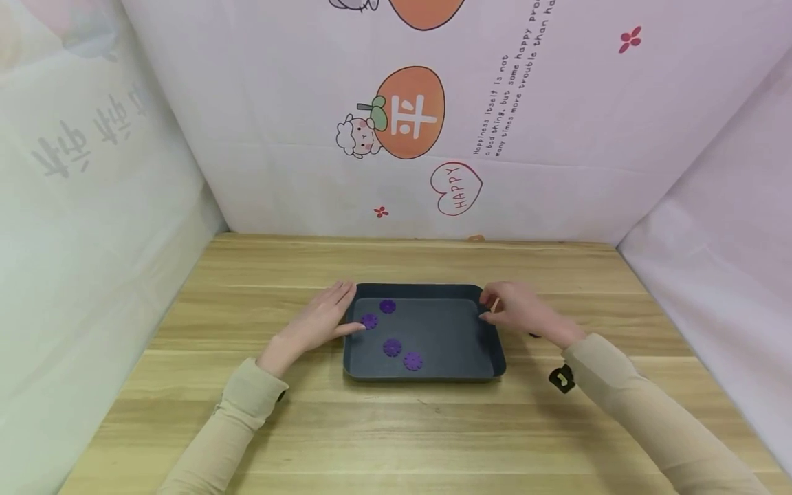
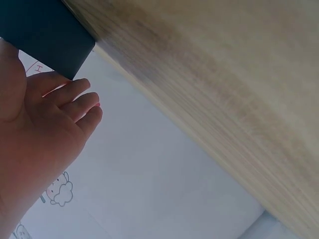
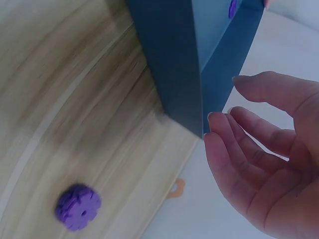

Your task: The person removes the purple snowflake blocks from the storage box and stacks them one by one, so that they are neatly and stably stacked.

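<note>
The left grip (image 1: 314, 322), fingers extended and thumb spread, touches the left rim of the tray (image 1: 454, 337); the right grip (image 1: 522, 309) curves loosely at the right rim, thumb and fingers apart. Four purple discs (image 1: 413, 361) lie in the tray's left half. A purple piece (image 3: 78, 206) sits beside it on the counter (image 1: 371, 440).
</note>
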Motion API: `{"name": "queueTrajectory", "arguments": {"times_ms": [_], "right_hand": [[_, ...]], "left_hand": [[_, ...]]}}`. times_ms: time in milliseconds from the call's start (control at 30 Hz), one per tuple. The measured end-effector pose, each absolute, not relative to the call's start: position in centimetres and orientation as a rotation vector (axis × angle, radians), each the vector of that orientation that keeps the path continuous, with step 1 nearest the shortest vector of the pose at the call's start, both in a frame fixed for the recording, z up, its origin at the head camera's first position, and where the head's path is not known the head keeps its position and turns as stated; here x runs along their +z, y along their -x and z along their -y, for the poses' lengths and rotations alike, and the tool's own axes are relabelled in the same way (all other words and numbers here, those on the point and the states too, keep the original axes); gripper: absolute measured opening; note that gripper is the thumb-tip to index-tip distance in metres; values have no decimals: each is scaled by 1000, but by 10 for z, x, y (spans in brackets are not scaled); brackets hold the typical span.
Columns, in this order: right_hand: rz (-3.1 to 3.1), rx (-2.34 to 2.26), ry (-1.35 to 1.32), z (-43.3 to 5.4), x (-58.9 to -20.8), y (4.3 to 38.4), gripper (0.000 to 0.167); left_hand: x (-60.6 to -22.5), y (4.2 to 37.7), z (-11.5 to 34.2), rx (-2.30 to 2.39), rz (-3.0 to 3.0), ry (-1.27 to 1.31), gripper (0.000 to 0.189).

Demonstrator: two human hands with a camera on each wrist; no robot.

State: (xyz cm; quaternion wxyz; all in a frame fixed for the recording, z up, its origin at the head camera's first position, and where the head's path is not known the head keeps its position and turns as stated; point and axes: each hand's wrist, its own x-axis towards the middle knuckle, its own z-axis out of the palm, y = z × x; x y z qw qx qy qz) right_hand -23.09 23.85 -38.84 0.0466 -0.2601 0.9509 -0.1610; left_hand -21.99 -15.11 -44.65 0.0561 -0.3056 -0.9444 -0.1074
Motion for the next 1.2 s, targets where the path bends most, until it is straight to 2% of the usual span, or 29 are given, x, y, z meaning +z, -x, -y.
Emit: {"name": "queueTrajectory", "arguments": {"times_ms": [600,1200], "right_hand": [[-2791,-472,1006,-200,-401,227,20],[-2672,-502,1055,-168,-400,219,20]], "left_hand": [[-445,221,150,-326,2874,930,82],[-446,222,151,-317,2899,919,83]]}}
